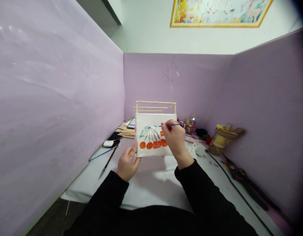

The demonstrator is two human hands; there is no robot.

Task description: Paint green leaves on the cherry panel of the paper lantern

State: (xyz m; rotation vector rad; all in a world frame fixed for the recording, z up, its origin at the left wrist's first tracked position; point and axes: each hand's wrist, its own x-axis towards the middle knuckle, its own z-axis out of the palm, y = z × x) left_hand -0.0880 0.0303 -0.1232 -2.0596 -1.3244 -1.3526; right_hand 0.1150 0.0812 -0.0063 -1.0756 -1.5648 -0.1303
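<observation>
A white canvas panel (pixel 143 123) stands tilted up in front of me, painted with a green leaf, dark stems and several orange-red round fruits. Pale wooden sticks form a frame (pixel 156 102) that rises behind it. At the panel's lower left corner, my left hand (pixel 128 160) grips the edge between thumb and fingers. My right hand (pixel 175 136) is closed around a thin blue paintbrush (pixel 174 124). The brush tip is at the painted stems in the upper middle; whether it touches the surface I cannot tell. My right hand covers the panel's right part.
To the left lie a white earbud case (pixel 108 143), another blue brush (pixel 102 154), a dark-handled brush (pixel 109 160) and wooden sticks (pixel 126 131). At right are a jar of colourful pompoms (pixel 191 126), crumpled tissue (pixel 198 150), a yellow container (pixel 220 137) and pliers (pixel 237 172). Purple partitions enclose the table.
</observation>
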